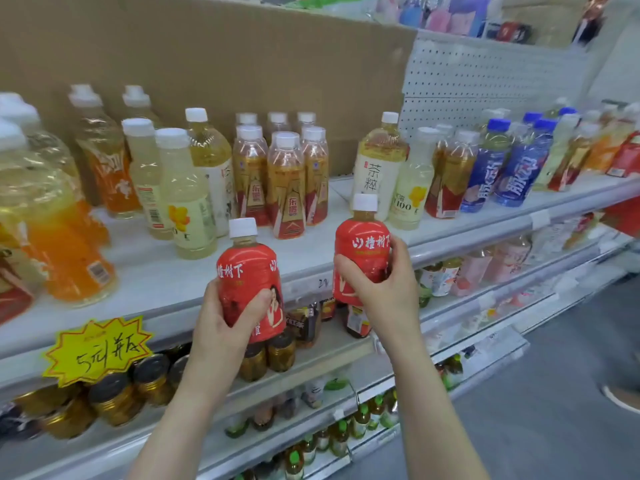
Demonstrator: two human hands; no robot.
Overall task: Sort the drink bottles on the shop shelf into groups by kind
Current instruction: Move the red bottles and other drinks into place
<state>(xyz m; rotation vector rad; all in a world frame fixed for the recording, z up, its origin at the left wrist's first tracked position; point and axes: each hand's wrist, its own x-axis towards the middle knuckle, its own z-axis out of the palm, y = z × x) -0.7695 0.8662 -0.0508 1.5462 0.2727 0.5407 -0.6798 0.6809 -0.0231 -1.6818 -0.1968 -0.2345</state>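
a big sheet of brown cardboard (pixel 207 46) is leaning along the back of the upper shelf, with a white pegboard panel (pixel 485 81) showing to its right. the white shelf board (pixel 156 271) is running across the view from lower left to upper right and is carrying mixed drink bottles. at the far left, large orange drink bottles (pixel 69 258) are standing close to the camera, blurred. beside them, pale lemon drink bottles (pixel 187 202) are standing near the front edge. in the middle, six gold-labelled bottles (pixel 285 188) with white caps are standing in two rows. to the right, a tall tea bottle (pixel 379 168) with a white label is standing just beside another pale bottle, and further right blue-labelled bottles (pixel 516 174) with blue caps are lining up.

in front of the shelf edge, off the board, two red-labelled bottles with white caps are being held upright in the air. the left hand (pixel 221 320) is wrapping its fingers and thumb round the lower body of the left red bottle (pixel 242 268). the right hand (pixel 388 285) is gripping the right red bottle (pixel 363 244) round its middle, a little higher and near the shelf lip.

below, dark-lidded jars (pixel 114 396) are sitting on the next shelf, behind a yellow starburst price tag (pixel 98 351) fixed at the shelf edge.
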